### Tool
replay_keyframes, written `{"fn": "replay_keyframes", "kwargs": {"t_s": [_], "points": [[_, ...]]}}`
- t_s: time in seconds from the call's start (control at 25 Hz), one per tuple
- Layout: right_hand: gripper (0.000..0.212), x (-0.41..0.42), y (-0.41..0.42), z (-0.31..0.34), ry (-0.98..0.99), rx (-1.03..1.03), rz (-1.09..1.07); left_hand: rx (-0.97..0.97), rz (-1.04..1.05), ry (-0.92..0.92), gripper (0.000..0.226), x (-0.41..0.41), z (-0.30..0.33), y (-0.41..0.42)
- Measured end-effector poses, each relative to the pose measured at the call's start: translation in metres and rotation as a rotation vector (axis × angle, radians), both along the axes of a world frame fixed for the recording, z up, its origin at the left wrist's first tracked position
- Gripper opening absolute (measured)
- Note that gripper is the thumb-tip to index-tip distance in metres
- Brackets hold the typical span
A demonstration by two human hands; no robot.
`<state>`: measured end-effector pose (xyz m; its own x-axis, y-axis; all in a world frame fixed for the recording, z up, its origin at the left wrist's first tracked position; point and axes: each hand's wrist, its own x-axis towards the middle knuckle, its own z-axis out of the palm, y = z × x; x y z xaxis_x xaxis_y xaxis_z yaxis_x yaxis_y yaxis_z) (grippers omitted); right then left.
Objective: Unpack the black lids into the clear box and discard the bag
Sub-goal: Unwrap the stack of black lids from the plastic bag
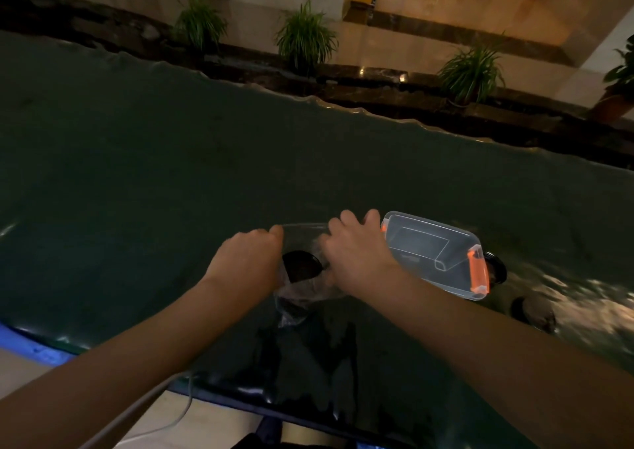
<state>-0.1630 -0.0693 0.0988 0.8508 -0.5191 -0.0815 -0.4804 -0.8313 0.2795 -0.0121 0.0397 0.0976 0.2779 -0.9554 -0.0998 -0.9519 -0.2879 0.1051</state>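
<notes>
Both your hands grip the clear bag on the dark worktop: left hand on its left side, right hand on its right. Black lids show inside, between them. Clear box, orange latches, sits just right, empty.

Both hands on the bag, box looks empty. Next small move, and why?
Probably pull the bag mouth open and slide a black lid out toward the clear box. The left hand and right hand grip the bag; the lid sits inside, the box empty.
</notes>
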Motion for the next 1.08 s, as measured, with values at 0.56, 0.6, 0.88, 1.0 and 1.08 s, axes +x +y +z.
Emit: {"fn": "replay_keyframes", "kwargs": {"t_s": [0.56,0.6,0.88,1.0,1.08], "points": [[0.029,-0.058,0.019,0.012,-0.160,0.260,0.021,-0.070,-0.051,0.450,0.113,-0.058,0.016,-0.004],[0.024,-0.056,0.016,0.010,-0.186,0.458,-0.016,-0.115,-0.073,0.478,0.105,-0.062,0.015,-0.004],[0.026,-0.041,-0.002,-0.033,-0.203,0.856,-0.057,-0.590,0.148,0.758,0.037,-0.042,-0.021,0.012],[0.045,-0.042,-0.002,-0.047,-0.193,0.872,-0.075,-0.597,0.666,0.838,0.023,-0.005,-0.071,0.010],[0.055,-0.044,-0.004,-0.053,-0.159,0.854,-0.097,-0.207,0.828,0.823,0.046,0.006,-0.108,0.006]]}}
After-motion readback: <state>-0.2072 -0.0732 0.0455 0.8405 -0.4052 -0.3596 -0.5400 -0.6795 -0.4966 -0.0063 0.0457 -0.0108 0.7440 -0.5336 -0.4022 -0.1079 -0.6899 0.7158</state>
